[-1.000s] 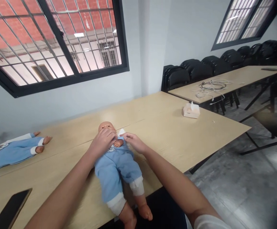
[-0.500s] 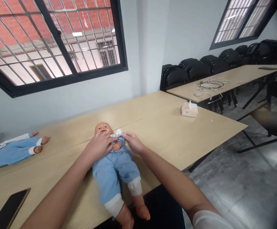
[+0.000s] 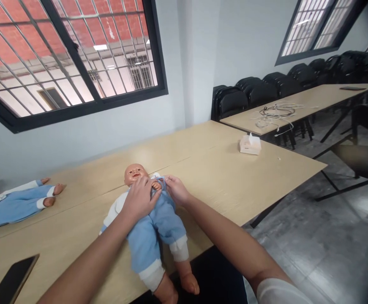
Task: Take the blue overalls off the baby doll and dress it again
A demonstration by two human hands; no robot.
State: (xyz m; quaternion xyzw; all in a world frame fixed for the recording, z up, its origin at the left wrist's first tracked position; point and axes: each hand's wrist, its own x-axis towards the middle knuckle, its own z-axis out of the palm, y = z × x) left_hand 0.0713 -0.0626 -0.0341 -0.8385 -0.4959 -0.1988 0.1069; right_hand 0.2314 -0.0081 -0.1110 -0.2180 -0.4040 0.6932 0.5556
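Note:
A baby doll (image 3: 154, 228) in blue and white clothes lies face up on the table, its bare feet toward me. My left hand (image 3: 141, 195) is on its chest, fingers and thumb closed around the doll's arm; the doll's small hand (image 3: 156, 185) pokes out past my thumb. On the right side of the doll's chest, my right hand (image 3: 176, 190) pinches a blue strap (image 3: 161, 180) of the outfit. My hands cover much of the upper chest, so the strap's fastening is hard to make out.
A second doll (image 3: 15, 204) in similar clothes lies at the left. A phone (image 3: 14, 278) rests at the near left, a tissue box (image 3: 250, 145) toward the right. Tangled cables (image 3: 277, 113) lie on the farther table. Folded black chairs (image 3: 234, 101) line the wall.
My left hand has slid down from near the doll's chin, with its fingers now around the doll's arm. The doll's white sleeve has come into sight. My right hand stays at the strap.

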